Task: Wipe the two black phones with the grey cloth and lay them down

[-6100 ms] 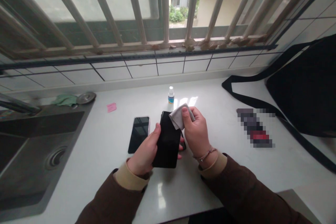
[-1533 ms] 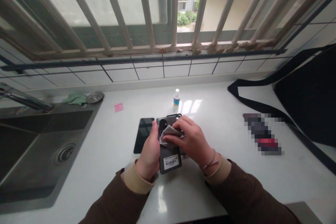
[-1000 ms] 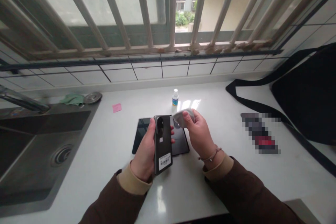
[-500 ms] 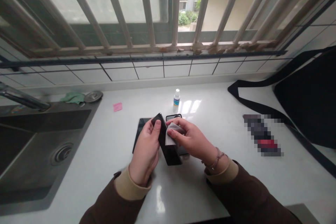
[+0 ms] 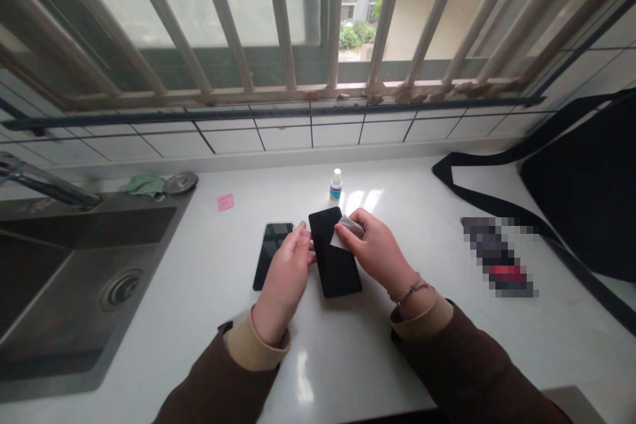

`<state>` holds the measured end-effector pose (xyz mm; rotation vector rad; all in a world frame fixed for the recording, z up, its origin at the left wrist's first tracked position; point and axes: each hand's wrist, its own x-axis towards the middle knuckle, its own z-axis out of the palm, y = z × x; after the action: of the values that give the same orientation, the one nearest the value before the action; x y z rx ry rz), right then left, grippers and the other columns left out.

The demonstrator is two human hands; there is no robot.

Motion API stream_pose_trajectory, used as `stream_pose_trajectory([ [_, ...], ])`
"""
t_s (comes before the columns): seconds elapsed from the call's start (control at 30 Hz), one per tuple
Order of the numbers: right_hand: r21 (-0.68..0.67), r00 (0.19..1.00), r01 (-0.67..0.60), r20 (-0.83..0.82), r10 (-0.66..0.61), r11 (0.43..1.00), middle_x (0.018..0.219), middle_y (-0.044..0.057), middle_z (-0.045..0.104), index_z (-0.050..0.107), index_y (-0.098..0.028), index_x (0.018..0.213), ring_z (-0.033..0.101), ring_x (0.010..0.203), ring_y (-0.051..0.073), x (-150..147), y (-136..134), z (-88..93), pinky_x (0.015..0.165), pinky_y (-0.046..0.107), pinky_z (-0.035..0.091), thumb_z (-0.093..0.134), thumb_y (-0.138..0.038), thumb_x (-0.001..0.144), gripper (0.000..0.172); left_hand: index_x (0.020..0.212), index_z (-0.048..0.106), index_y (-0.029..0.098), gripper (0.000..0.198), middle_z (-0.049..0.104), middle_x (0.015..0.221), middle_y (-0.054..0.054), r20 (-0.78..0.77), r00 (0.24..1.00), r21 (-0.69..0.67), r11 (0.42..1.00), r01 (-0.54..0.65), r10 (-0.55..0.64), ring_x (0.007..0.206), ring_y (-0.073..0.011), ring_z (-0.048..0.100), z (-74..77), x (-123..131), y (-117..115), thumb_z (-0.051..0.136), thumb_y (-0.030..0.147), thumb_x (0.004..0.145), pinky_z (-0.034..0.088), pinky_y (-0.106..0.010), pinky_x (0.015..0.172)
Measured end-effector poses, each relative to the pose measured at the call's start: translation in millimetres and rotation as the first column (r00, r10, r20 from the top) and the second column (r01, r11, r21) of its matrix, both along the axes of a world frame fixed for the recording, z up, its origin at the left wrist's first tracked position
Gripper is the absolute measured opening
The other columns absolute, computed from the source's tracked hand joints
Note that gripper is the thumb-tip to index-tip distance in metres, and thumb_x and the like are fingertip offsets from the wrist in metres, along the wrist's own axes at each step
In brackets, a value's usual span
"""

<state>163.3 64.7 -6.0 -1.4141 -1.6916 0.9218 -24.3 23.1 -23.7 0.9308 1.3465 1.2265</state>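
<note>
Pinching a grey cloth, the right hand presses a black phone, curled left hand touching.

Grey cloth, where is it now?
In the head view, the grey cloth is pinched in the right hand, at the upper right of the black phone, just below the small bottle.

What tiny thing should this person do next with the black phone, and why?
I think the best small move is probably to slide the grey microfiber cloth down across the black smartphone. The right hand pinches the cloth at the phone's upper corner, and the left hand has fingers against its left edge, which could steady it.
</note>
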Motion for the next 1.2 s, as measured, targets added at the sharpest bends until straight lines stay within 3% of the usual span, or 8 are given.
stream_pose_trajectory([
  [0.07, 0.028, 0.997, 0.050, 0.057, -0.052, 0.998, 0.075, -0.001, 0.064, 0.058, -0.024, 0.085, 0.060, 0.071, 0.019, 6.0, 4.6, -1.4, 0.068, 0.031, 0.040, 0.067, -0.045, 0.098, 0.027, 0.147, 0.067, 0.017, 0.060, 0.069, 0.134, -0.018, -0.211, 0.976, -0.019, 0.999, 0.041, -0.044, 0.104, -0.0272, 0.073, -5.3, -4.6, 1.4, 0.058, 0.059, 0.105, 0.067, -0.040, 0.082],
  [0.17, 0.050, 0.983, 0.110, 0.143, -0.116, 0.993, 0.077, 0.001, 0.066, 0.059, -0.023, 0.085, 0.062, 0.074, 0.021, 14.5, 10.5, -2.8, 0.069, 0.032, 0.039, 0.066, -0.045, 0.098, 0.026, 0.143, 0.068, 0.017, 0.053, 0.067, 0.127, -0.015, -0.473, 0.875, 0.021, 0.992, 0.126, -0.101, 0.098, -0.0253, 0.071, -6.6, -6.8, 1.5, 0.059, 0.052, 0.103, 0.066, -0.039, 0.080],
  [0.27, 0.030, 0.966, 0.133, 0.218, -0.137, 0.991, 0.079, 0.003, 0.068, 0.059, -0.023, 0.085, 0.064, 0.075, 0.023, 18.4, 13.6, -4.8, 0.068, 0.032, 0.039, 0.066, -0.042, 0.098, 0.024, 0.133, 0.073, 0.018, 0.041, 0.068, 0.114, -0.012, -0.602, 0.794, 0.109, 0.977, 0.184, -0.082, 0.088, -0.0240, 0.069, -3.5, -4.5, -1.1, 0.064, 0.040, 0.100, 0.063, -0.042, 0.084],
  [0.53, -0.001, 0.957, 0.077, 0.281, -0.073, 0.997, 0.081, 0.004, 0.072, 0.060, -0.024, 0.088, 0.067, 0.076, 0.023, 10.8, 10.5, -9.8, 0.068, 0.031, 0.039, 0.068, -0.036, 0.100, 0.019, 0.119, 0.080, 0.022, 0.030, 0.073, 0.105, -0.011, -0.561, 0.828, 0.190, 0.968, 0.165, -0.031, 0.090, -0.0283, 0.068, -4.5, 0.3, -6.4, 0.073, 0.021, 0.090, 0.055, -0.046, 0.099],
  [0.93, 0.148, 0.900, -0.012, 0.432, -0.054, 0.989, 0.089, 0.008, 0.072, 0.061, -0.023, 0.087, 0.065, 0.081, 0.025, 2.1, 4.0, -16.6, 0.072, 0.033, 0.042, 0.070, -0.030, 0.102, 0.018, 0.127, 0.076, 0.018, 0.036, 0.075, 0.113, -0.017, -0.698, 0.711, 0.165, 0.948, 0.273, -0.083, 0.104, -0.0344, 0.072, -4.0, 3.8, -8.2, 0.062, 0.014, 0.095, 0.053, -0.055, 0.108],
  [1.07, 0.142, 0.875, -0.004, 0.480, -0.066, 0.990, 0.090, 0.008, 0.072, 0.063, -0.023, 0.088, 0.065, 0.083, 0.026, 1.6, 2.8, -21.1, 0.073, 0.034, 0.043, 0.071, -0.031, 0.102, 0.018, 0.126, 0.077, 0.019, 0.036, 0.075, 0.115, -0.017, -0.689, 0.721, 0.190, 0.945, 0.266, -0.065, 0.108, -0.0348, 0.072, -4.6, 5.0, -8.4, 0.059, 0.013, 0.095, 0.053, -0.056, 0.108],
  [1.2, 0.134, 0.872, 0.006, 0.484, -0.071, 0.991, 0.098, 0.011, 0.072, 0.064, -0.022, 0.091, 0.067, 0.089, 0.027, 1.1, 1.7, -23.6, 0.076, 0.035, 0.045, 0.071, -0.032, 0.102, 0.016, 0.123, 0.077, 0.020, 0.034, 0.075, 0.112, -0.015, -0.620, 0.782, 0.196, 0.954, 0.226, -0.058, 0.107, -0.0336, 0.071, -3.9, 5.9, -8.9, 0.061, 0.013, 0.094, 0.052, -0.055, 0.110],
])
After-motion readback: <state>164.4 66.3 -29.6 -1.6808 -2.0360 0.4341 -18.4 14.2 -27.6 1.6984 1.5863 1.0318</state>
